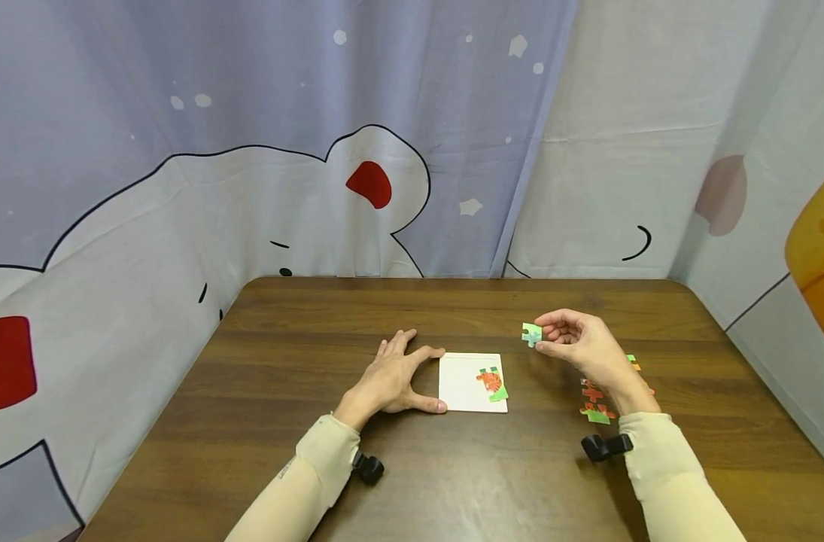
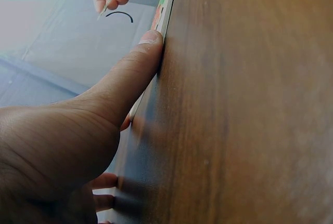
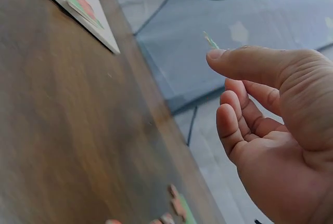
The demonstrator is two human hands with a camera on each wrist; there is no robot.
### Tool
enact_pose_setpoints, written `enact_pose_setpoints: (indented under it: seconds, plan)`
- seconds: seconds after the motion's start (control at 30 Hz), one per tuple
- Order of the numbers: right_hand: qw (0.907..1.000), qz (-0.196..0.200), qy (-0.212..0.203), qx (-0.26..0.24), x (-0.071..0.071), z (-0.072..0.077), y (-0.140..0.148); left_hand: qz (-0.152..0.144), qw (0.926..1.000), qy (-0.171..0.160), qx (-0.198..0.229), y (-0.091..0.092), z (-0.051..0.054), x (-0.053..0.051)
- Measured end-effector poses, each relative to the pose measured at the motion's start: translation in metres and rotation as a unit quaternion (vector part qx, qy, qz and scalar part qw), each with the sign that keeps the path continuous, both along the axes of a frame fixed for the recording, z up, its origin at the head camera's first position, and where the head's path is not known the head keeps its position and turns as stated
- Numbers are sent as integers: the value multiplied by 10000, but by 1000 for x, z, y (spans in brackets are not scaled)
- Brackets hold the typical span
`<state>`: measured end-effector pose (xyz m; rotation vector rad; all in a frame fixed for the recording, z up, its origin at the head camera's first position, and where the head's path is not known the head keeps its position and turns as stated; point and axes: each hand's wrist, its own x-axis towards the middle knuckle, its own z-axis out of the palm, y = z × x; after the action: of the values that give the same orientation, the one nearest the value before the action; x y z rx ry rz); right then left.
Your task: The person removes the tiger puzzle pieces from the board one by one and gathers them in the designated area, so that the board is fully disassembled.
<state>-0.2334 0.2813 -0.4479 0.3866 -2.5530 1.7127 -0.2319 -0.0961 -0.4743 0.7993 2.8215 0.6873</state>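
Between its thumb and fingertips my right hand (image 1: 577, 342) pinches a green jigsaw puzzle piece (image 1: 531, 334), raised off the table to the right of a white square board (image 1: 457, 384). In the right wrist view this piece (image 3: 210, 40) shows nearly edge-on past the thumb. My left hand (image 1: 391, 380) rests at the board's left side with fingers spread. Its thumb and index finger touch the board near the two left corners; the straight thumb (image 2: 122, 81) fills the left wrist view. On the board's right part lie joined orange and green puzzle pieces (image 1: 493, 382).
Several loose puzzle pieces (image 1: 596, 414) lie on the brown wooden table (image 1: 303, 339) at the right, partly hidden under my right forearm. A printed curtain (image 1: 452, 150) hangs behind the table's far edge. Each wrist wears a small black camera.
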Motion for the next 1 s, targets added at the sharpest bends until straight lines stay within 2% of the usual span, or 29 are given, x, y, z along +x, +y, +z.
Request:
enact_pose_setpoints:
  seconds: [0.3, 0.53, 1.0]
  plan:
    - [9998, -141, -74, 129, 4, 6, 20, 4, 10000, 49, -10, 0, -1, -1]
    - [9988, -164, -184, 434, 2, 0, 25, -10, 10000, 27, -18, 0, 0, 0]
    - [9972, 76, -224, 712, -2, -11, 29, -13, 10000, 70, -25, 0, -1, -1]
